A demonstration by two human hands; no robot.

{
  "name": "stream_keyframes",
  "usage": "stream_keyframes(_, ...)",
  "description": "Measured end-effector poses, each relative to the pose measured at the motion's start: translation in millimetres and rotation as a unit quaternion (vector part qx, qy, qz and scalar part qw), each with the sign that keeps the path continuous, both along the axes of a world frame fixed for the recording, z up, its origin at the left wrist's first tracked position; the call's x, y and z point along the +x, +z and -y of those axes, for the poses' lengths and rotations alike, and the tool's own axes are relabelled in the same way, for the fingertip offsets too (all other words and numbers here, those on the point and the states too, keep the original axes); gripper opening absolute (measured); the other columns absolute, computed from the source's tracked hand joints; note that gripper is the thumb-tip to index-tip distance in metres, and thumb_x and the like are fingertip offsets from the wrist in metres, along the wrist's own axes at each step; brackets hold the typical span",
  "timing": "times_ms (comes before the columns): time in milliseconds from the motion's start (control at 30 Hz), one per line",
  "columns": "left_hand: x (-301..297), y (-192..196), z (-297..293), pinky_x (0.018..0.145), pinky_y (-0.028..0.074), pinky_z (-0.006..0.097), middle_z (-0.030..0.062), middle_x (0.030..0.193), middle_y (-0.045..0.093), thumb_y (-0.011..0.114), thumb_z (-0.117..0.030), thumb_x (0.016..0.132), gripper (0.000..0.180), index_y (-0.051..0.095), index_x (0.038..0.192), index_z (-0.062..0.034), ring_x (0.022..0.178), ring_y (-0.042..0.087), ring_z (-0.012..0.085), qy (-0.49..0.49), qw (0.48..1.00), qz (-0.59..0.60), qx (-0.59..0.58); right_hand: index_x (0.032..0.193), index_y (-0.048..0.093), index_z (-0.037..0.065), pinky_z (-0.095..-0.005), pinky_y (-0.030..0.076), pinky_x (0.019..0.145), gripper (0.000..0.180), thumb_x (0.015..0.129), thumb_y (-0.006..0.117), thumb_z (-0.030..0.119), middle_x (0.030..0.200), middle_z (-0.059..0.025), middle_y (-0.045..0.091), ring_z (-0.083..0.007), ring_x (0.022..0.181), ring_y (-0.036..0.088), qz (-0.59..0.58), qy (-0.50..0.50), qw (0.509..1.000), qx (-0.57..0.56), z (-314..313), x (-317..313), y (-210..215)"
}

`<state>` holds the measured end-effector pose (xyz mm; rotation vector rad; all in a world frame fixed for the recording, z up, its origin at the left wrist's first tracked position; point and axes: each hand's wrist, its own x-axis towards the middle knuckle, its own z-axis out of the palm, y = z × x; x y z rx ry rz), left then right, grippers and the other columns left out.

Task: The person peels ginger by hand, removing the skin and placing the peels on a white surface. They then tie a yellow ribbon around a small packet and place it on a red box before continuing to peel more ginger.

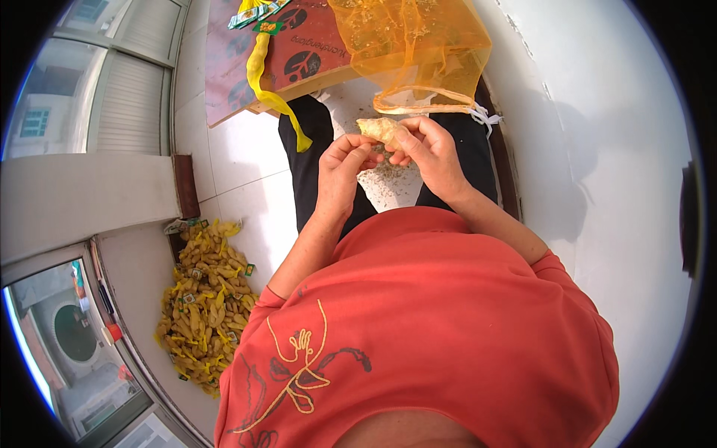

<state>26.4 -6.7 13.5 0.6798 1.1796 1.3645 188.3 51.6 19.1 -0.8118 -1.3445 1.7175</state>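
My right hand [433,153] grips a pale, knobbly piece that looks like ginger root [377,130], thumb on its upper side. Close beside its near left end, my left hand [342,170] is closed with thumb and forefinger pinched together; what they pinch, if anything, is too small to tell. Both hands are above my lap, between my knees. Just beyond them, an orange mesh bag [418,52] spreads over the table, its drawstring edge hanging off the front. A yellow net sleeve [257,69] drapes down over the table's front edge onto my left knee.
The low reddish-brown board table [321,46] stands ahead, with a bunch of green-and-white tags [258,13] at its far left. On the floor to my left lies a heap of knobbly roots in yellow nets [205,299]. A white wall [597,112] rises at right; windows are at left.
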Motion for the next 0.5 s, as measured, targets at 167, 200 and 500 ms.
stream_keyframes(167,-1.9,-5.1,0.8,0.082,0.041,0.022,0.0061,0.093,0.063,0.052,-0.016,0.093,0.018,0.062,0.091,-0.0005,0.086,0.056,0.0079,-0.028,0.997,-0.067,0.025,0.101,0.054,-0.002,-0.0202,0.048,0.062,0.028,0.094,0.057,0.024,0.082,-0.0063,0.062,-0.0084,0.069,0.060,0.001,0.000,1.000,-0.003,0.4,1.3,-0.4)
stream_keyframes(200,-2.0,-4.4,1.5,0.082,0.040,0.023,0.0050,0.092,0.063,0.053,-0.017,0.093,0.018,0.062,0.091,-0.0007,0.086,0.055,0.0077,-0.028,0.996,-0.083,0.018,0.101,0.054,-0.002,-0.0201,0.048,0.062,0.028,0.094,0.057,0.025,0.082,-0.0064,0.062,-0.0085,0.069,0.060,0.001,0.000,1.000,-0.001,0.6,1.4,-0.5)
stream_keyframes(500,2.0,-1.8,1.2,0.087,0.039,0.027,0.0036,0.095,0.064,0.056,-0.020,0.093,0.021,0.063,0.094,-0.0009,0.092,0.054,0.0100,0.005,0.998,-0.030,0.052,0.102,0.053,-0.003,-0.0209,0.049,0.064,0.024,0.091,0.061,0.017,0.089,-0.0073,0.061,-0.0072,0.072,0.060,-0.005,-0.012,0.998,0.055,0.8,1.2,-3.7)
